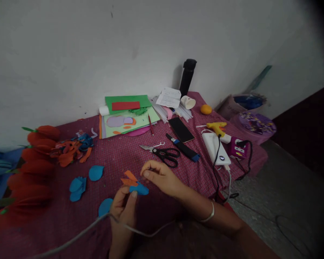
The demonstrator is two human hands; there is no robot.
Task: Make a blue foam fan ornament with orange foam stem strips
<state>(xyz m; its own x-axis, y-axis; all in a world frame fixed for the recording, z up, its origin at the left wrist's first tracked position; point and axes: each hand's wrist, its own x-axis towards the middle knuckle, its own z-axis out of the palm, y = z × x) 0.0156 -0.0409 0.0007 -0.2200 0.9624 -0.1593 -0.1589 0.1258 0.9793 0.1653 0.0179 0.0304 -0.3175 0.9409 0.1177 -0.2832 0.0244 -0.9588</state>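
My left hand (123, 208) is closed in a pinch on a small piece made of blue and orange foam petals (135, 183), held just above the red checked cloth. My right hand (159, 176) is pinched at the same piece from the right, fingers curled at the orange petals. A bangle sits on my right wrist. A grey cord (102, 219) runs across my left wrist.
Loose blue petals (82, 181) lie left of my hands. Black scissors (162, 154), a phone (181, 130), a white power bank (215, 148) and a yellow glue gun (217, 127) lie beyond. Foam sheets (128, 113) and a black bottle (187, 77) stand by the wall. Orange foam flowers (37, 158) fill the left.
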